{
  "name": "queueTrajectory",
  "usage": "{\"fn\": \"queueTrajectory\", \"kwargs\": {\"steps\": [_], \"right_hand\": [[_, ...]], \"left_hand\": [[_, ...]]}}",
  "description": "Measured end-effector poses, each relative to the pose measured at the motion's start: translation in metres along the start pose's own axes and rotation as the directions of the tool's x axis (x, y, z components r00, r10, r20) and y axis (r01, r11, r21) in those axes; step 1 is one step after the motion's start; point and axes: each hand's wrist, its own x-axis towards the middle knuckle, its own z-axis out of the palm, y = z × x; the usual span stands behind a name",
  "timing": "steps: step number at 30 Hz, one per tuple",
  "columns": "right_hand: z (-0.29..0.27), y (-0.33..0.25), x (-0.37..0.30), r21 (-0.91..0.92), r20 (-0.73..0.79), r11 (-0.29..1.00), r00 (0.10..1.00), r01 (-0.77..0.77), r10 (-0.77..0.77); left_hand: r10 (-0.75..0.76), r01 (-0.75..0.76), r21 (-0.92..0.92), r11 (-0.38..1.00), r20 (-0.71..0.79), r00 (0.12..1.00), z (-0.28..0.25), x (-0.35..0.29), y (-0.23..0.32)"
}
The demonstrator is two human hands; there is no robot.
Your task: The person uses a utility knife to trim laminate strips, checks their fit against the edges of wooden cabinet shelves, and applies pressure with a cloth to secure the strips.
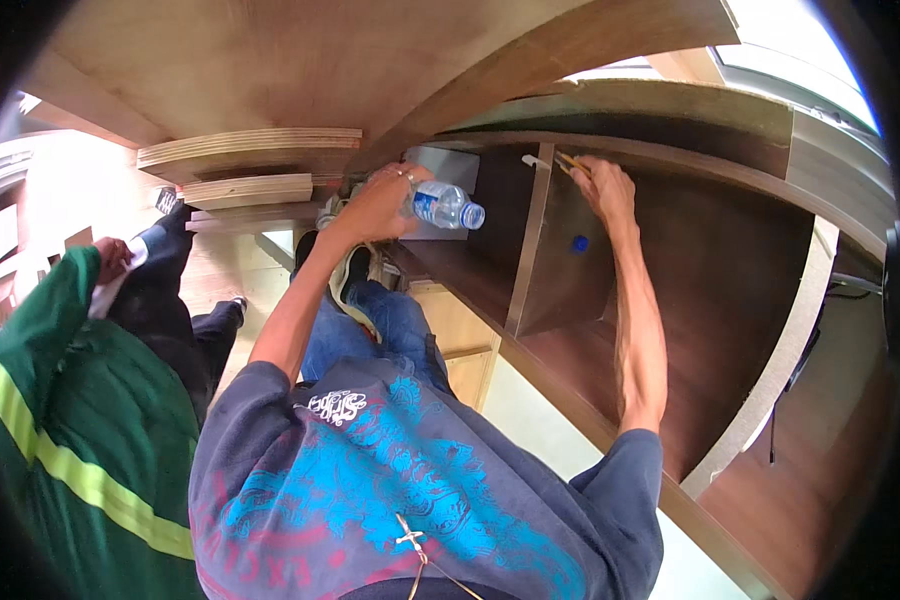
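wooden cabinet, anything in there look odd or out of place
A small blue object shows just right of the front edge of the divider; it looks odd because its bright colour stands out against the brown cabinet. Whether it is loose or fixed there, I cannot tell. I see no clear spill.

Fisheye view under strong, uneven light.
Glare burns out the opening at upper right and the background at left; the cabinet interior lies in brown shadow. Highlights glint on the clear bottle. The cabinet's upper edge bows, detail softens toward the rim, and black vignetting closes the corners.
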Motion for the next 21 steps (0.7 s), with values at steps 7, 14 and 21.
{"fn": "queueTrajectory", "kwargs": {"steps": [7, 14, 21], "right_hand": [[0.001, -0.001, 0.011, -0.065, 0.044, 0.988, 0.989, 0.141, -0.138], [0.001, -0.006, 0.025, -0.108, 0.104, 0.982, 0.984, 0.154, -0.143], [0.004, 0.007, 0.020, -0.041, 0.098, 0.988, 0.985, 0.148, -0.144]], "left_hand": [[0.090, -0.090, 0.011, 0.996, 0.004, 0.996, -0.011, 0.011, 0.014], [0.068, -0.069, 0.058, 0.996, 0.022, 0.997, -0.012, 0.003, 0.017], [0.073, -0.073, 0.010, 0.997, -0.028, 0.997, -0.005, -0.014, 0.010]]}}
